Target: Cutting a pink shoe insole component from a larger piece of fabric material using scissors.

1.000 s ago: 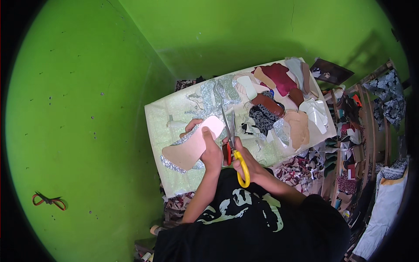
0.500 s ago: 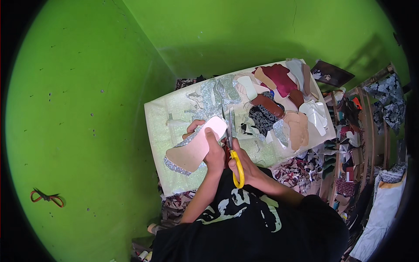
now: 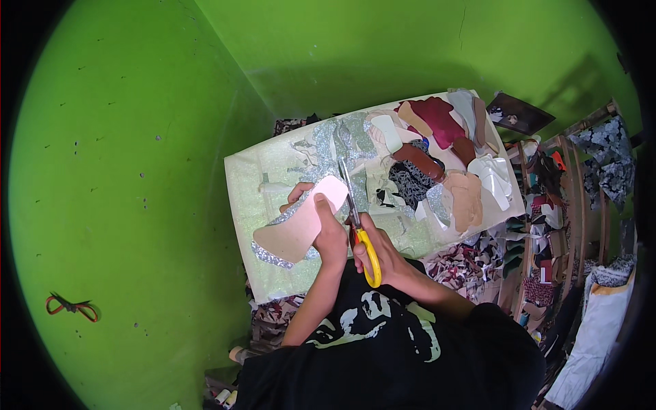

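Observation:
My left hand (image 3: 331, 239) grips a pale sole-shaped piece (image 3: 290, 232), its thumb pressed on the top face and its fingers curled behind. Glittery silver material (image 3: 272, 257) backs this piece and sticks out past its lower left end and along its upper left edge. Yellow-handled scissors (image 3: 371, 258) are in my right hand (image 3: 388, 254), fingers in the loops. Their blades point away from me, look almost together, and lie just right of the piece's rounded far end. Whether they touch it I cannot tell.
The pale table (image 3: 256, 205) carries glittery silver scraps (image 3: 324, 143), brown sole shapes (image 3: 418, 164), dark red material (image 3: 436, 123) and beige pieces (image 3: 463, 198). Cluttered wooden shelving (image 3: 572, 184) stands at the right, with scraps (image 3: 465, 266) below. Green walls (image 3: 123, 171) rise left and behind; another pair of scissors (image 3: 72, 307) hangs there.
The scissor blades have come closer together and tilted a little to the left. My left hand and the sole-shaped piece have shifted slightly left and away from me.

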### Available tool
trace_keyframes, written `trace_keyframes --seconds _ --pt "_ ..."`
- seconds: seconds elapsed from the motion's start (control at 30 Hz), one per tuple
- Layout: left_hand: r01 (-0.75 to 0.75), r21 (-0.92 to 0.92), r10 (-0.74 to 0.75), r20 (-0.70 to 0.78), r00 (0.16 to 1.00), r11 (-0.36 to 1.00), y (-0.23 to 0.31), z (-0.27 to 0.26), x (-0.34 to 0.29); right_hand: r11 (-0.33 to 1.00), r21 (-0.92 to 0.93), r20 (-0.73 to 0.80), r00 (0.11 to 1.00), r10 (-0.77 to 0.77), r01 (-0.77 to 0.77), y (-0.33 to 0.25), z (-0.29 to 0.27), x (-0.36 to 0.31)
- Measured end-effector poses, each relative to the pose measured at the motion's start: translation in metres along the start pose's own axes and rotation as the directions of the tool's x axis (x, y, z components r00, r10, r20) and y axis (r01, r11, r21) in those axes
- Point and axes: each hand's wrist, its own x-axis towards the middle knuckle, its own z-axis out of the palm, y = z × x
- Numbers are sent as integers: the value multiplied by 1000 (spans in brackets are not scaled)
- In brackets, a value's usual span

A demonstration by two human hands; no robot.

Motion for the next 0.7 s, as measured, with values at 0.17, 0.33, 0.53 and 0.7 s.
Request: trace_keyframes --seconds 0.17,0.33,0.53,0.7 --pt "194 -167 -177 109 978 967 3 -7 8 997 29 33 997 71 -72 -7 -9 -5" --pt "89 -320 -40 155 987 943 0 -10 10 999 -26 53 998 32 -31 -7 -20 -11" --pt "160 -305 -71 284 956 939 1 -16 11 995 -38 70 993 96 -93 -21 -19 -16" --pt "114 -259 -33 298 954 959 7 -17 11 995 78 77 996 51 -57 -15 -18 -17"
